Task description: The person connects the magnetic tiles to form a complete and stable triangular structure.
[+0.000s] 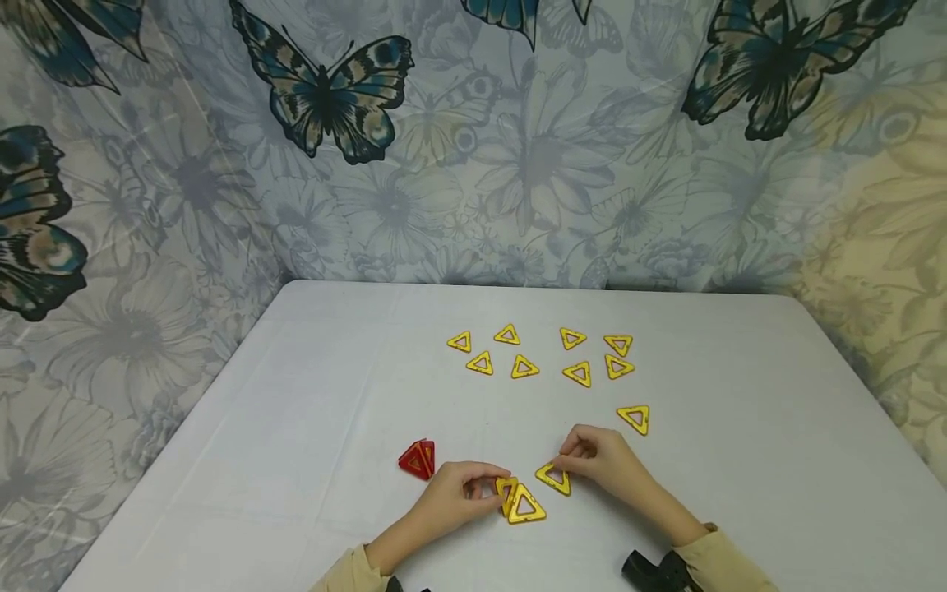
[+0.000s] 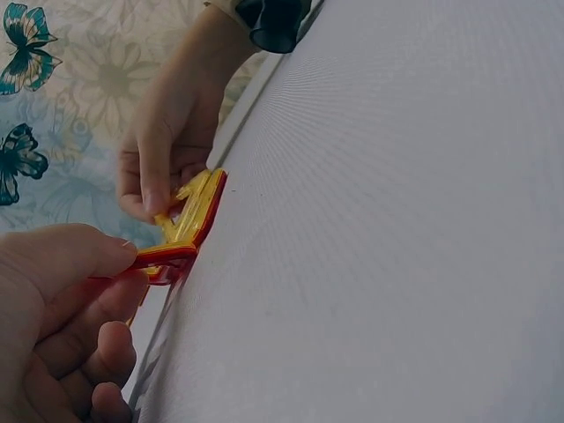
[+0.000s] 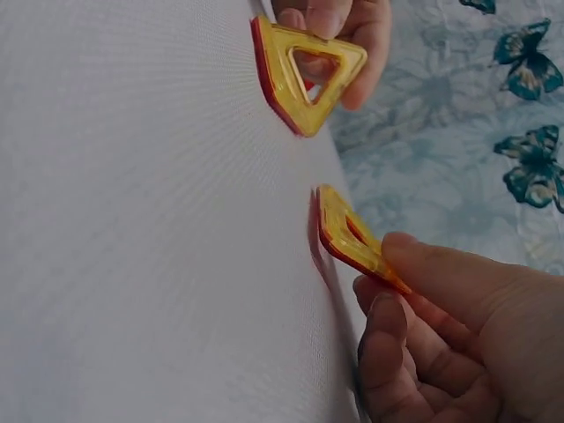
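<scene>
My left hand [image 1: 457, 493] pinches a yellow triangular magnetic tile [image 1: 505, 487] between thumb and fingers. Against it leans a second yellow triangle [image 1: 526, 506] with an open centre; whether the two are joined edge to edge I cannot tell. To their right, my right hand [image 1: 608, 462] pinches a separate yellow triangular tile [image 1: 554, 479] by one corner. The right wrist view shows that tile [image 3: 346, 233] tilted, close to the tabletop, apart from the left hand's tiles [image 3: 304, 77]. Just left of the left hand stands a small red pyramid of triangular tiles [image 1: 418, 459].
Several loose yellow triangles lie farther back on the white table [image 1: 333, 370], one group around this tile [image 1: 524, 367] and another around this tile [image 1: 577, 373]. A single yellow triangle [image 1: 635, 418] lies beyond the right hand. Butterfly-patterned fabric [image 1: 473, 181] hangs behind the table.
</scene>
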A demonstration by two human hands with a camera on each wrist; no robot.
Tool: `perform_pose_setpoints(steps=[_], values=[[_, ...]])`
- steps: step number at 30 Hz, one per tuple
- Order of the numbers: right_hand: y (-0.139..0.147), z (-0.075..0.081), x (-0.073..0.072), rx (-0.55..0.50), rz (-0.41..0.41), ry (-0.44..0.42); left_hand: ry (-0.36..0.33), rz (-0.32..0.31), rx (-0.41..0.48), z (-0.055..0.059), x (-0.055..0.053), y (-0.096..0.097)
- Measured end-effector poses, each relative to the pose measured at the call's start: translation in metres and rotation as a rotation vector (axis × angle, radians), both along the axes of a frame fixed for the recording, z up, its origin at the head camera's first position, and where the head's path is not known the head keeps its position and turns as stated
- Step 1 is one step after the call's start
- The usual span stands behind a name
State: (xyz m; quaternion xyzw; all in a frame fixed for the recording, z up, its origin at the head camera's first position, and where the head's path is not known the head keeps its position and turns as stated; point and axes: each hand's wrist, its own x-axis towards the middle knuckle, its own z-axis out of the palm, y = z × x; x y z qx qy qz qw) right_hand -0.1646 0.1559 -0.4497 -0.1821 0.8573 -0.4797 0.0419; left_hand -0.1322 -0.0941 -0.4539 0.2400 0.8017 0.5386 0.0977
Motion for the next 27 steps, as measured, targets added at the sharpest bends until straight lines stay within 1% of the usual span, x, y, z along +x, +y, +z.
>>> perform_pose_setpoints(steps=[3,5,9,11,12,15,16,18,20,27], values=[[0.000,0.000,0.000,-0.024,0.034,-0.057,0.001,0.001,0.002,0.000,0.001,0.000],[0.001,0.000,-0.001,-0.045,0.078,-0.100,-0.003,0.003,0.003,0.003,0.002,0.001],[0.006,0.001,-0.004,-0.080,0.210,-0.184,-0.004,0.001,0.004,0.022,0.007,0.003],[0.009,0.002,-0.005,-0.098,0.274,-0.214,-0.003,0.000,-0.001,0.021,0.007,0.002],[0.010,0.002,-0.005,-0.106,0.304,-0.214,0.002,-0.001,-0.001,0.020,0.006,0.001],[0.009,0.002,-0.005,-0.124,0.365,-0.213,0.012,-0.002,0.000,0.005,0.002,-0.001],[0.009,0.002,-0.005,-0.130,0.377,-0.209,0.013,0.000,-0.005,0.000,0.000,-0.001],[0.007,0.003,-0.004,-0.131,0.387,-0.203,0.014,0.002,-0.010,0.000,0.001,-0.001],[0.006,0.003,-0.003,-0.126,0.381,-0.207,0.012,0.005,-0.011,0.004,0.002,0.000],[0.005,0.006,-0.001,-0.104,0.360,-0.224,0.003,-0.009,0.013,0.032,0.010,0.002]])
